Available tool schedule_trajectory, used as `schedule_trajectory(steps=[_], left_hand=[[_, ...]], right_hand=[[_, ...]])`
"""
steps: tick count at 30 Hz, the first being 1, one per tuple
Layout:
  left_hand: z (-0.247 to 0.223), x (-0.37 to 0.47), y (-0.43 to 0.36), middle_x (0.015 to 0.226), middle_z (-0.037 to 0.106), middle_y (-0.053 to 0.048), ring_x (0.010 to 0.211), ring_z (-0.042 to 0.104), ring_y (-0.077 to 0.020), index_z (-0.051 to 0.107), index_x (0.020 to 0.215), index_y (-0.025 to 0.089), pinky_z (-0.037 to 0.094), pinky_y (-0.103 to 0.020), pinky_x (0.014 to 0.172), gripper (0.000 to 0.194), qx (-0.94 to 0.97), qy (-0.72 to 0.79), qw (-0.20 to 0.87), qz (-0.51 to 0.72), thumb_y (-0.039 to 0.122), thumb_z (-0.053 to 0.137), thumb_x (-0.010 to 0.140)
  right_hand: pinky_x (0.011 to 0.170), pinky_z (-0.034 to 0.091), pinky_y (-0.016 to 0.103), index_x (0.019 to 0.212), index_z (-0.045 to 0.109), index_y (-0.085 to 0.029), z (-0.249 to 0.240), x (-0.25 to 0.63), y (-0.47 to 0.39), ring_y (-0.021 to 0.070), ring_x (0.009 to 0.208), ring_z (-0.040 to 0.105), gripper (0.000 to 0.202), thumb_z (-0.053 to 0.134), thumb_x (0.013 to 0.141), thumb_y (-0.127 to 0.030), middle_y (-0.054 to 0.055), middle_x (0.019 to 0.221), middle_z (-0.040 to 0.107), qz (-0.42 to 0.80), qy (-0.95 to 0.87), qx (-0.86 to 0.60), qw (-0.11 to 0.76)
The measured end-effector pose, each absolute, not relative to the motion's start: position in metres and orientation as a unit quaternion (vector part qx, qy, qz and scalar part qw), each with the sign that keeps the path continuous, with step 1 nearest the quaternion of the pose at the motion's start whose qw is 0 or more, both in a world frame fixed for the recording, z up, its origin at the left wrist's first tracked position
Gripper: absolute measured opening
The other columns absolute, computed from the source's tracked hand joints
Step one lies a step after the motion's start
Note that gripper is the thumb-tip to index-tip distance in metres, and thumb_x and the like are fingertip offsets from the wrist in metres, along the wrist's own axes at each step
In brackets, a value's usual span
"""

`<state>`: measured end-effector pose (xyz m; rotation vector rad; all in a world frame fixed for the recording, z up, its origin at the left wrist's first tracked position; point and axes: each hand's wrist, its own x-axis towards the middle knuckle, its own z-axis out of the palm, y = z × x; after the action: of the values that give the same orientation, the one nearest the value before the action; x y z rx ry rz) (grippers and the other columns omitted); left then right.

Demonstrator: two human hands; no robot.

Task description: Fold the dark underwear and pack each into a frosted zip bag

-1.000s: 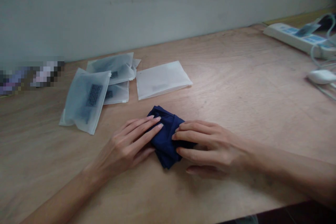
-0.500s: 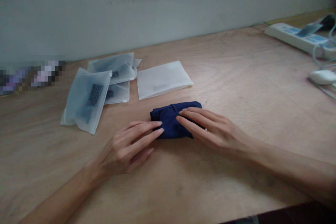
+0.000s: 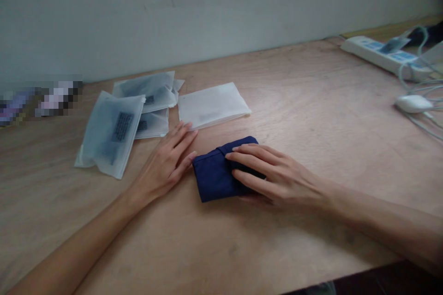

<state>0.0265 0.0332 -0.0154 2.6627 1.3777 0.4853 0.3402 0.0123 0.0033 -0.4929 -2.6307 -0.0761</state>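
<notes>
A folded dark blue cloth (image 3: pixel 216 175) lies on the wooden table. My right hand (image 3: pixel 272 170) grips its right part, fingers over the top and thumb low at the near edge. My left hand (image 3: pixel 169 159) is open, its fingertips at the near left corner of a flat white frosted pouch (image 3: pixel 214 105). The left thumb is close to the cloth's left corner; whether it touches is unclear. Left of that pouch lie several frosted pouches with dark contents, the nearest one (image 3: pixel 110 133) bearing a black printed label.
A white power strip (image 3: pixel 384 55) with cables sits at the back right, with a white plug or adapter (image 3: pixel 413 103) nearer. Pixelated items (image 3: pixel 57 97) lie at the far left. A pale wall (image 3: pixel 221 14) bounds the table (image 3: pixel 311 115) behind.
My left hand has left the cloth and moved up to the flat pouch. The cloth has turned slightly and its left end has come nearer, with my right hand now around its right part.
</notes>
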Motion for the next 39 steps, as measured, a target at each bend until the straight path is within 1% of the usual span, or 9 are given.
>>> schedule_trajectory(steps=[3,8,11,15,21,24,30,34,39], left_hand=[[-0.014,0.027,0.031,0.157,0.046,-0.012,0.152,0.033,-0.0296,0.044,0.151,0.015,0.034,-0.057,0.123,0.049,0.881,0.435,0.038,0.179,0.037,0.04,0.107],[-0.005,0.029,0.019,0.122,0.073,-0.006,0.113,0.07,-0.0173,0.067,0.118,0.017,0.056,-0.031,0.101,0.025,0.863,0.42,-0.003,0.281,0.023,0.047,0.105],[-0.005,0.03,0.018,0.099,0.077,-0.001,0.09,0.074,-0.0145,0.069,0.102,0.018,0.058,-0.024,0.084,0.014,0.847,0.43,-0.067,0.304,0.022,0.056,0.101],[-0.009,0.029,0.019,0.096,0.078,0.001,0.074,0.074,-0.0113,0.069,0.108,0.019,0.055,-0.019,0.069,0.015,0.849,0.436,-0.086,0.286,0.03,0.065,0.099],[-0.01,0.027,0.018,0.102,0.079,-0.001,0.08,0.076,-0.0147,0.069,0.113,0.019,0.057,-0.022,0.072,0.023,0.868,0.403,-0.099,0.271,0.035,0.069,0.096],[-0.009,0.028,0.019,0.102,0.079,-0.002,0.077,0.076,-0.015,0.069,0.115,0.019,0.058,-0.023,0.07,0.026,0.873,0.388,-0.111,0.273,0.037,0.068,0.096],[-0.007,0.03,0.018,0.092,0.079,0.003,0.072,0.074,-0.0113,0.07,0.105,0.021,0.056,-0.02,0.069,0.01,0.87,0.371,-0.138,0.294,0.021,0.07,0.095],[-0.008,0.034,0.017,0.082,0.076,0.002,0.068,0.072,-0.0113,0.067,0.095,0.019,0.053,-0.021,0.064,0.005,0.858,0.388,-0.136,0.308,0.023,0.067,0.097],[-0.01,0.036,0.018,0.103,0.078,-0.003,0.091,0.076,-0.0163,0.067,0.111,0.019,0.06,-0.026,0.085,0.021,0.883,0.361,-0.094,0.285,0.034,0.068,0.097]], right_hand=[[0.104,0.055,0.049,0.127,0.062,-0.012,0.002,0.343,0.015,0.0326,0.135,0.053,0.029,0.055,0.1,-0.02,0.02,0.144,0.058,-0.045,-0.957,-0.195,0.209],[0.102,0.058,0.045,0.133,0.059,-0.009,0.005,0.35,0.02,0.03,0.129,0.061,0.035,0.046,0.101,-0.009,0.02,0.137,0.064,-0.09,-0.958,-0.17,0.212],[0.102,0.058,0.041,0.122,0.065,-0.007,0.01,0.349,0.019,0.0276,0.124,0.065,0.03,0.042,0.102,-0.01,0.018,0.128,0.07,-0.076,-0.962,-0.112,0.237],[0.106,0.056,0.039,0.121,0.065,-0.007,0.013,0.345,0.014,0.0258,0.127,0.063,0.029,0.043,0.104,-0.014,0.018,0.128,0.07,-0.033,-0.967,-0.054,0.245],[0.113,0.048,0.051,0.138,0.057,-0.01,0.005,0.344,0.015,0.0305,0.145,0.045,0.037,0.049,0.102,-0.014,0.022,0.146,0.056,-0.04,-0.971,-0.12,0.204],[0.109,0.052,0.048,0.137,0.058,-0.008,0.004,0.346,0.016,0.0316,0.14,0.05,0.037,0.048,0.102,-0.015,0.023,0.143,0.059,-0.051,-0.971,-0.127,0.197],[0.11,0.052,0.043,0.13,0.063,-0.006,0.008,0.344,0.015,0.0285,0.132,0.059,0.034,0.043,0.104,-0.014,0.02,0.135,0.065,-0.062,-0.971,-0.074,0.219],[0.109,0.053,0.043,0.129,0.065,-0.007,0.01,0.341,0.013,0.0288,0.129,0.061,0.034,0.044,0.104,-0.016,0.018,0.135,0.066,-0.051,-0.974,-0.057,0.212],[0.111,0.052,0.042,0.132,0.064,-0.009,0.011,0.341,0.012,0.0258,0.131,0.06,0.034,0.045,0.104,-0.015,0.017,0.137,0.065,-0.038,-0.975,-0.064,0.209]])
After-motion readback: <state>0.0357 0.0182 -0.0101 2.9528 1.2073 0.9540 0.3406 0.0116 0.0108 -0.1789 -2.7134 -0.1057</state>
